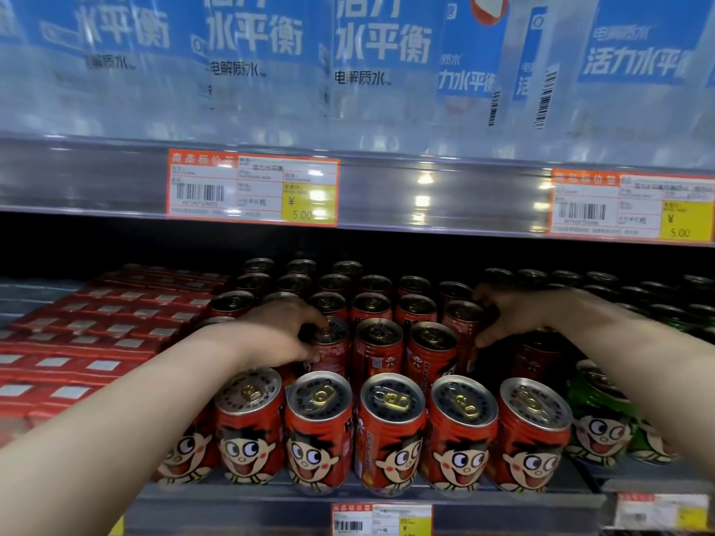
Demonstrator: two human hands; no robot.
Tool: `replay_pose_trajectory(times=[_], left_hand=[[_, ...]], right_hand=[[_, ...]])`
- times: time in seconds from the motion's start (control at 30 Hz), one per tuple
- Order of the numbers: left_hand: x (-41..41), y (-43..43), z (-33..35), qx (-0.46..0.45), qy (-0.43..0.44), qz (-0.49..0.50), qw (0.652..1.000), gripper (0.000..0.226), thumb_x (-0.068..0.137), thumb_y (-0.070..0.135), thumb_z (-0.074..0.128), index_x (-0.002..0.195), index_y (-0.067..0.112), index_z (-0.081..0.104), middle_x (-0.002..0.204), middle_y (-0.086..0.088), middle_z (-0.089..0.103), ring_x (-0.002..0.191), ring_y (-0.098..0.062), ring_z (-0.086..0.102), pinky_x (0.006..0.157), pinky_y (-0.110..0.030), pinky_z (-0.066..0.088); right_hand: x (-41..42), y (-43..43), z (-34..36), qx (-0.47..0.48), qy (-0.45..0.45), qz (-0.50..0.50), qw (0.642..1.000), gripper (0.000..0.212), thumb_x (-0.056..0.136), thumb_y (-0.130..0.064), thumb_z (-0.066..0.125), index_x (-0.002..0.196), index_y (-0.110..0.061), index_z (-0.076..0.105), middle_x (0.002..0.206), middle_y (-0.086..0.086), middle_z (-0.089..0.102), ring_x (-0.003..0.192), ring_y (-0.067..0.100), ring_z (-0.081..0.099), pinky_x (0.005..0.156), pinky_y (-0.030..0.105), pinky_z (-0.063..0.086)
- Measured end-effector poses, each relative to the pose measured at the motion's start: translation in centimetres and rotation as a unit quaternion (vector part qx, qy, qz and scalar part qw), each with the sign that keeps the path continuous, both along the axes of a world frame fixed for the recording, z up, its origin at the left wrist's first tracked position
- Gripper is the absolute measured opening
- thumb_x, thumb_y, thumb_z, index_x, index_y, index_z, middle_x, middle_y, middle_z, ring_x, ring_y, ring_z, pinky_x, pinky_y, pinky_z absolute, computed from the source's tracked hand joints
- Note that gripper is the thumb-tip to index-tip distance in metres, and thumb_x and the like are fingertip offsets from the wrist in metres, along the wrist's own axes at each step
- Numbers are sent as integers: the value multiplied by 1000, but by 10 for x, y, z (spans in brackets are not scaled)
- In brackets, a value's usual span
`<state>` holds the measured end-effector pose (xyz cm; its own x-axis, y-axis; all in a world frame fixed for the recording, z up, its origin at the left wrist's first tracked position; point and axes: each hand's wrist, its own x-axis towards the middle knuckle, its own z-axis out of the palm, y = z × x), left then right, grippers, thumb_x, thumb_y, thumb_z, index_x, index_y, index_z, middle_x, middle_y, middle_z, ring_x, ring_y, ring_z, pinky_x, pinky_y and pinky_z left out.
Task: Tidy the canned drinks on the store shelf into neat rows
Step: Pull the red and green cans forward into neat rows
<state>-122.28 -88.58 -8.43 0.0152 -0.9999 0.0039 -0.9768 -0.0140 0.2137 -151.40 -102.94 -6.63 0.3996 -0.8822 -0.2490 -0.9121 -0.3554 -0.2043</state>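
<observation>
Several rows of red cans with a cartoon face fill the middle of the lower shelf (pixel 271 493). The front row (pixel 390 435) stands along the shelf edge. My left hand (pixel 278 334) grips a red can (pixel 332 350) in the second row, fingers curled over its top and side. My right hand (pixel 510 315) reaches in from the right and curls round another red can (pixel 462 326) in the third row, thumb low on its side. Much of both gripped cans is hidden by the hands and neighbouring cans.
Flat red cartons (pixel 96 330) are stacked at the left. Green cans (pixel 603 419) stand at the right. The upper shelf edge with price tags (pixel 251 187) hangs close above, carrying blue-labelled bottle packs (pixel 271 52). Another price tag (pixel 381 518) sits on the lower rail.
</observation>
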Motion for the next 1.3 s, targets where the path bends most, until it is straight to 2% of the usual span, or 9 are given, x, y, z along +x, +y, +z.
replay_pose_trajectory(times=[0.07,0.17,0.3,0.4,0.6,0.8,0.97,1.07,1.3], left_hand=[[1,-1,0,-2,4,2,1000,53,83,32,65,131,33,45,142,0,38,127,-19,40,96,-22,34],[4,-3,-2,-4,2,2,1000,53,80,32,68,129,32,47,140,1,41,124,-18,42,98,-25,37],[5,-5,-2,-10,-4,-10,1000,53,79,32,69,128,32,49,139,2,44,124,-17,43,97,-23,37],[5,-6,-2,-17,-11,-21,1000,52,80,31,68,128,30,50,139,1,44,125,-17,42,97,-21,35],[8,-5,-3,-16,-19,-32,999,55,81,34,67,131,32,46,142,0,40,129,-17,38,99,-20,31],[19,1,1,-12,11,-45,999,57,83,25,66,134,31,43,145,0,34,132,-16,34,96,-15,25],[31,3,-4,-18,-33,-12,999,59,80,36,67,134,31,43,146,-1,36,133,-19,34,104,-23,27],[39,3,-4,0,-31,-14,999,61,81,38,65,136,32,41,148,0,33,135,-18,31,108,-26,26],[58,9,6,-133,115,53,983,33,95,31,44,112,11,65,116,-11,65,109,-24,57,80,-22,36]], right_hand=[[-9,4,10,1,100,-28,995,98,71,-42,76,146,-16,20,149,5,33,133,25,37,104,31,37],[-16,15,17,11,187,-10,982,82,69,-43,77,135,-12,39,137,5,48,117,21,52,96,33,47],[-10,35,16,-15,138,21,990,73,66,-41,79,124,-17,42,116,-2,50,99,17,51,79,31,51],[3,50,11,-81,65,52,993,66,66,-42,78,118,-21,43,109,-5,48,96,15,49,69,26,42],[-12,59,2,-98,-36,47,993,67,69,-40,77,126,-30,42,124,-5,46,102,10,44,80,22,38],[-14,53,7,-75,-12,58,995,62,72,-39,75,127,-29,47,118,-6,55,99,12,51,79,22,40],[-9,50,10,-81,39,41,995,62,70,-49,74,121,-26,49,115,-3,54,96,14,51,78,26,43],[-2,52,10,-88,73,37,993,65,70,-55,71,124,-29,46,126,-2,52,106,17,52,86,29,46],[52,67,2,-123,-29,142,982,53,81,-45,64,129,-30,45,138,-6,41,125,14,40,95,22,34]])
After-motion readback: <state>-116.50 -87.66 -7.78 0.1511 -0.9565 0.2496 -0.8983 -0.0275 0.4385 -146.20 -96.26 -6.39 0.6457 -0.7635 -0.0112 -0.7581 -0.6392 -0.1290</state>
